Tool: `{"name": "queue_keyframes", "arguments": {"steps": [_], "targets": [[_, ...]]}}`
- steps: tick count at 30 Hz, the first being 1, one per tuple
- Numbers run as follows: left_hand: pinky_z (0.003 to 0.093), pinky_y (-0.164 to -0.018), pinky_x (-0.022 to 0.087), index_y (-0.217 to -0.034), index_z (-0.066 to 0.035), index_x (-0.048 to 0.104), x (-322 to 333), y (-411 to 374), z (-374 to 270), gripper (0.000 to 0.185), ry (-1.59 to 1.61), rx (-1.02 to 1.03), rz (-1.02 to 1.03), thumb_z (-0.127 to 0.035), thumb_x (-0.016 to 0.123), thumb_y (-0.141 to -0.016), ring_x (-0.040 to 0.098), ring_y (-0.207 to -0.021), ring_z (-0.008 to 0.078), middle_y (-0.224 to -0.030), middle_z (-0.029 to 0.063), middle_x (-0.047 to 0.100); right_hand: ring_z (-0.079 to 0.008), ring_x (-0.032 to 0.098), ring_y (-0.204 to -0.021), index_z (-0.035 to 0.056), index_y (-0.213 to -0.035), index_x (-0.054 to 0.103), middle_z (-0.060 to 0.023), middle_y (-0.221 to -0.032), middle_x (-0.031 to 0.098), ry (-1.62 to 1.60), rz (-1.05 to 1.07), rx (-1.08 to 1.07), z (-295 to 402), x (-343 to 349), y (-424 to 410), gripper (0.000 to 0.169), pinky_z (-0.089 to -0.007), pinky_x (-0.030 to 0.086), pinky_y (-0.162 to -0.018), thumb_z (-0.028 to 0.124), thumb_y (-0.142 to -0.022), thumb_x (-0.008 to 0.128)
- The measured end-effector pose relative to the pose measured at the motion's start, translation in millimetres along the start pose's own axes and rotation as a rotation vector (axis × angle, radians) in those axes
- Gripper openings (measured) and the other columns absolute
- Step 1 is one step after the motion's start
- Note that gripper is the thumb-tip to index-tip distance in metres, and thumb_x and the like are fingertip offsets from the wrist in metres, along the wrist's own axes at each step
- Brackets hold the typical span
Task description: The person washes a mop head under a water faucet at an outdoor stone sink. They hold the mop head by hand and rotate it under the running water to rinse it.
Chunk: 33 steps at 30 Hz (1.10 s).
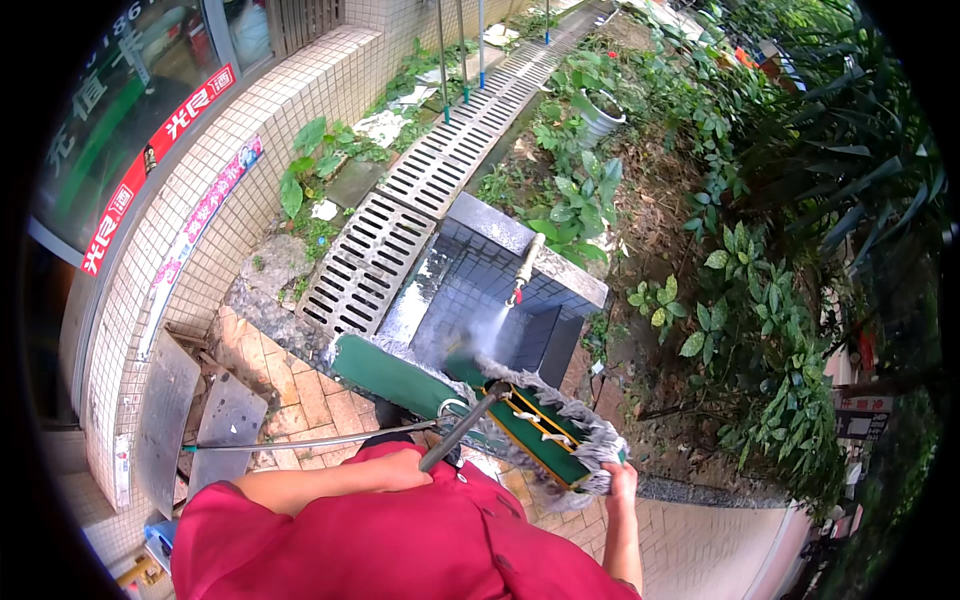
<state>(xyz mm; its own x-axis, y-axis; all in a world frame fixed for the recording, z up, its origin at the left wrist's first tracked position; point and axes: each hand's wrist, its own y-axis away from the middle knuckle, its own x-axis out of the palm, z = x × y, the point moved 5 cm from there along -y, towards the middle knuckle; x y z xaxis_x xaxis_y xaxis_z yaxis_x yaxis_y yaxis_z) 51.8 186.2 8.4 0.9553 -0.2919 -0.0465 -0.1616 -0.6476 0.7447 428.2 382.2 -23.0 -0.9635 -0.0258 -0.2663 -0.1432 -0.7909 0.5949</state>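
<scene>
My left hand (401, 469) is closed round the dark handle (465, 426) of a wide flat mop. The mop head (547, 435), green with a yellow frame and grey string fringe, is tilted over the near edge of a tiled sink (480, 300). My right hand (621, 480) grips the fringe at its right end. Water sprays from a tap (525, 274) with a red part into the sink. A second flat mop with a green head (397, 375) lies across the sink's near left edge, its metal pole (315, 441) running left.
A slotted drain cover (367, 262) runs along the sink's left side, with several poles standing on it farther off. Metal sheets (225, 427) lean by the tiled wall (300, 82) at left. Plants (577, 199) and a white bucket (600, 120) stand beyond the sink.
</scene>
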Motion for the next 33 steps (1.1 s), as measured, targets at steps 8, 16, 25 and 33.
{"name": "queue_keyframes", "arguments": {"steps": [8, 16, 25, 33], "targets": [[0.034, -0.048, 0.041, -0.066, -0.002, 0.054, -8, -16, 7, 0.021, -0.028, -0.043, -0.075, -0.023, 0.055, -0.064, 0.054, -0.053, 0.0203, -0.06, 0.0112, 0.055, -0.0202, 0.056, -0.07, -0.0012, -0.085, 0.056, -0.0078, -0.078, 0.058, -0.223, -0.009, -0.04, -1, 48, 13, 0.023, -0.0295, 0.044, -0.067, 0.0, -0.062, 0.054], [0.0315, -0.045, 0.044, -0.063, 0.002, 0.054, -16, -39, 13, 0.017, -0.03, -0.184, -0.044, -0.015, 0.051, -0.067, 0.053, -0.044, 0.0195, -0.056, 0.0108, 0.056, -0.0211, 0.055, -0.073, -0.0034, -0.087, 0.054, -0.0108, -0.082, 0.058, -0.121, -0.05, 0.045, -63, 66, -6, 0.025, -0.031, 0.043, -0.067, 0.003, -0.063, 0.058], [0.0404, -0.063, 0.042, -0.072, 0.0, 0.055, -13, 1, -18, 0.033, -0.211, -0.075, 0.054, -0.032, 0.052, -0.068, 0.059, -0.071, 0.0301, -0.071, 0.0194, 0.058, -0.0207, 0.056, -0.07, -0.0019, -0.083, 0.056, -0.0093, -0.078, 0.059, -0.213, -0.059, 0.032, -3, -1, 13, 0.021, -0.0299, 0.045, -0.064, -0.001, -0.063, 0.053], [0.0352, -0.061, 0.045, -0.073, 0.0, 0.058, -38, -60, 20, 0.023, -0.027, -0.279, -0.004, -0.021, 0.055, -0.064, 0.059, -0.069, 0.0265, -0.073, 0.0166, 0.059, -0.0169, 0.048, -0.059, -0.0008, -0.081, 0.053, -0.0065, -0.07, 0.054, -0.082, -0.168, -0.035, -47, 115, -33, 0.022, -0.0298, 0.038, -0.055, 0.006, -0.061, 0.059]]}}
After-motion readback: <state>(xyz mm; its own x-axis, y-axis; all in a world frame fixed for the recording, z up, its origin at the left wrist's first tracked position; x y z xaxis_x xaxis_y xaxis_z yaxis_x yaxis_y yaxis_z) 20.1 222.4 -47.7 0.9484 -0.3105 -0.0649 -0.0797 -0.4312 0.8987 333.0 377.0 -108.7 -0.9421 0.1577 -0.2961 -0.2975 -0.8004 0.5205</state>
